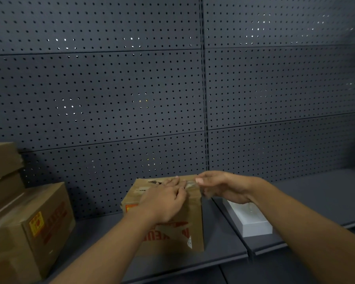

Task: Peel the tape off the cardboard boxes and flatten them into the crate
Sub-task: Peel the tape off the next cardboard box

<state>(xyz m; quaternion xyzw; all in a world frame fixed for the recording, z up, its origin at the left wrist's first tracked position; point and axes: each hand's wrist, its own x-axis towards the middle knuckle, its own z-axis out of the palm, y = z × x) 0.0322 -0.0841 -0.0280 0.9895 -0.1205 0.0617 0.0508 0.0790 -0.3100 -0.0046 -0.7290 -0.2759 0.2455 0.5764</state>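
Note:
A brown cardboard box (191, 220) with red print stands on the dark shelf (111, 238) in the lower middle. My left hand (164, 199) lies on the box's top, its fingers curled at a strip of clear tape (190, 184) along the top right edge. My right hand (219, 186) reaches in from the right and pinches the tape at the box's far right corner between thumb and fingers. The crate is not in view.
Two or three more brown boxes (29, 226) are stacked at the left edge of the shelf. A flat white box (248, 218) lies on the shelf just right of the taped box. Dark pegboard (172, 89) forms the back wall.

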